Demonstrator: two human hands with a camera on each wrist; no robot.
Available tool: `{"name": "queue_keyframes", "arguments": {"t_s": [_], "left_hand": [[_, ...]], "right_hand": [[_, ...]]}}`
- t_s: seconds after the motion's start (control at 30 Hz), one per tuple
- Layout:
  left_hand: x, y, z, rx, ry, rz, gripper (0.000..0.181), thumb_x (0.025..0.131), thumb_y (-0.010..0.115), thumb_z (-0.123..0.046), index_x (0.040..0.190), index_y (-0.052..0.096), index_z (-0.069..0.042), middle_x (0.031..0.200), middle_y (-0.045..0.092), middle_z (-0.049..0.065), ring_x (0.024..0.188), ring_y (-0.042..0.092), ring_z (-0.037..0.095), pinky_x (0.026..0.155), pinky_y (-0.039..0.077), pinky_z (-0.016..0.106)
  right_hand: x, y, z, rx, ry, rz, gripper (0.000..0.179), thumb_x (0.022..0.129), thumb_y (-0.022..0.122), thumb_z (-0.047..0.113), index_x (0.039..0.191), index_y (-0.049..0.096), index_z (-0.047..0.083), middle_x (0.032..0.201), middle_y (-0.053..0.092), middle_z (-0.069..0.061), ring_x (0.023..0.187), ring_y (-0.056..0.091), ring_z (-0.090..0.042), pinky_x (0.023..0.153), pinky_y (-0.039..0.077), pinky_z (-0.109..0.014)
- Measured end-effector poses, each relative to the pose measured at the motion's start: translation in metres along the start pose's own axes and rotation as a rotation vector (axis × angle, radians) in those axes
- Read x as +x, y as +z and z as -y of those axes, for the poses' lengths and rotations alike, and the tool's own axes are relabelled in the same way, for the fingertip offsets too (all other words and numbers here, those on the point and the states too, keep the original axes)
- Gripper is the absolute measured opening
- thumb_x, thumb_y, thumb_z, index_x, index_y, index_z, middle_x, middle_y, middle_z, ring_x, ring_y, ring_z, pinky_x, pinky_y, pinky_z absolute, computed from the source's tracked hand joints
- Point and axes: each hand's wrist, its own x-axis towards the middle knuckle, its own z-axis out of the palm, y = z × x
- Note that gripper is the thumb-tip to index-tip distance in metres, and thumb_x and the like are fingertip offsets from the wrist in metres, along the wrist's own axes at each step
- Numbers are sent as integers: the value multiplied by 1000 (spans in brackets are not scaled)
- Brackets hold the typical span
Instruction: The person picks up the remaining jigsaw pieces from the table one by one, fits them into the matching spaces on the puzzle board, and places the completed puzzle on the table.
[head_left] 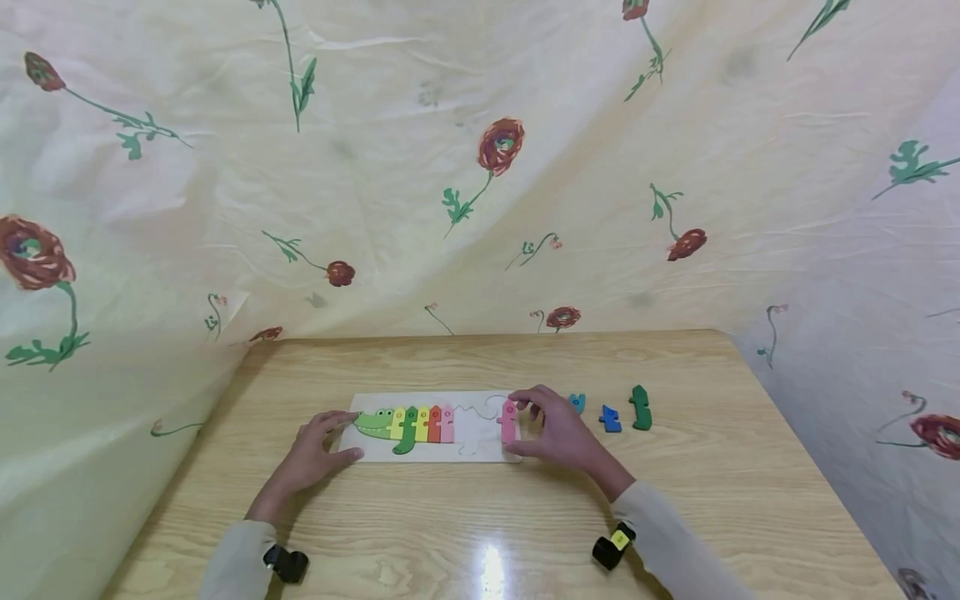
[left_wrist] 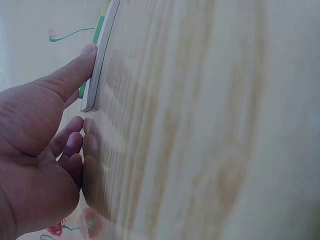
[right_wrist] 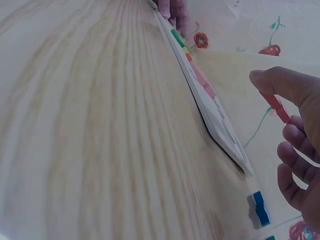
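Note:
My right hand [head_left: 558, 429] pinches a pink puzzle piece [head_left: 509, 422] between thumb and fingers, over the right end of a white puzzle board [head_left: 480, 454]. In the right wrist view the pink piece [right_wrist: 276, 107] is raised above the board. My left hand [head_left: 311, 450] rests at the board's left end, its thumb [left_wrist: 80, 70] and index finger touching it there, the other fingers near the tabletop. A green crocodile head [head_left: 372, 425] and several yellow, green, red and pink pieces [head_left: 423, 425] lie side by side in the board. Right of them shows the bare outlined part.
Right of the board lie a light blue piece [head_left: 577, 403], partly behind my right hand, a blue piece [head_left: 611, 419] and a dark green piece [head_left: 641, 408]. The wooden table [head_left: 420, 517] meets a flowered cloth [head_left: 405, 192] at the back and sides.

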Motion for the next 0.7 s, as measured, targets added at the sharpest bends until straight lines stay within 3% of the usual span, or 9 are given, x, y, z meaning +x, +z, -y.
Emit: {"name": "queue_keyframes", "arguments": {"t_s": [0.43, 0.7], "left_hand": [[0, 1, -1, 4, 10, -2, 67, 90, 80, -31, 147, 54, -10, 155, 37, 26, 137, 32, 48, 108, 30, 70], [0, 1, 1, 4, 0, -2, 67, 90, 81, -30, 148, 54, -10, 155, 37, 26, 137, 32, 48, 108, 30, 71]], "right_hand": [[22, 19, 9, 46, 20, 22, 67, 72, 94, 40, 130, 67, 21, 110, 62, 6, 94, 57, -16, 75, 52, -27], [34, 29, 14, 55, -19, 47, 67, 73, 93, 40, 130, 67, 16, 109, 63, 3, 93, 58, -17, 73, 52, -27]]}}
